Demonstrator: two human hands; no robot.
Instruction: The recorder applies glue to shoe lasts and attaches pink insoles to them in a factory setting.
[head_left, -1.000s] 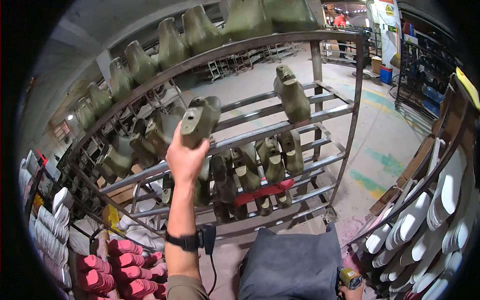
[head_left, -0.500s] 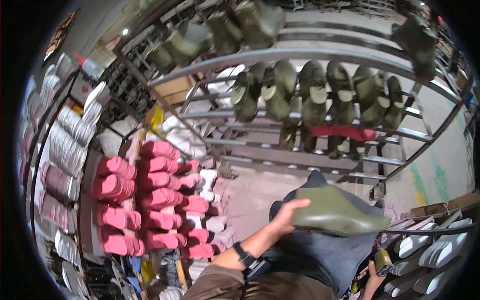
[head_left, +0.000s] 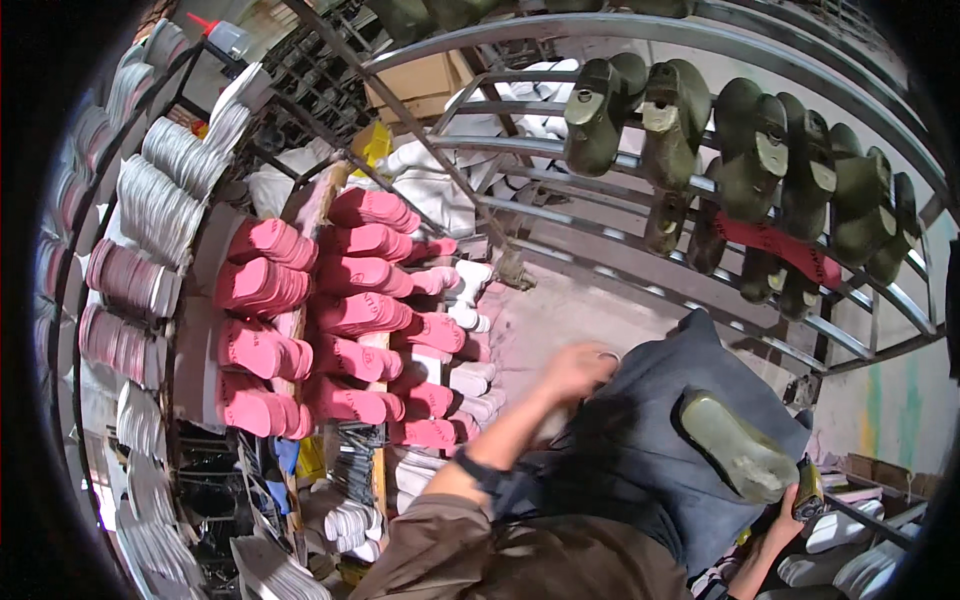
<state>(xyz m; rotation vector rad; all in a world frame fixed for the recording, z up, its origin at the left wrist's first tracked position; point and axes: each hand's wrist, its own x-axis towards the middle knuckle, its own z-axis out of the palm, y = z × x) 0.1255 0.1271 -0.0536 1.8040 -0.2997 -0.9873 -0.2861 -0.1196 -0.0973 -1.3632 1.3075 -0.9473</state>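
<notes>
A dark green shoe last (head_left: 737, 447) rests on the dark grey apron (head_left: 640, 440) over my lap, with its sole side turned up. My left hand (head_left: 580, 372) is off the last, to its left beside the apron's edge. Motion blurs its fingers, and nothing shows in it. My right hand (head_left: 780, 520) is at the lower right, against the near end of the last. In it is a small yellow-and-black tool (head_left: 808, 490), whose exact kind I cannot make out.
A metal rack (head_left: 640, 160) ahead carries several green lasts and a red strip (head_left: 775, 247). Stacks of pink insoles (head_left: 365, 310) stand at my left, with white insoles (head_left: 160, 205) beyond. More pale insoles (head_left: 850, 525) are at the lower right. A cardboard box (head_left: 425, 85) sits behind.
My left hand has let go of the green shoe last and moved left of it. The last now lies turned on the apron. The view has shifted, and my right hand has come up to the last.
</notes>
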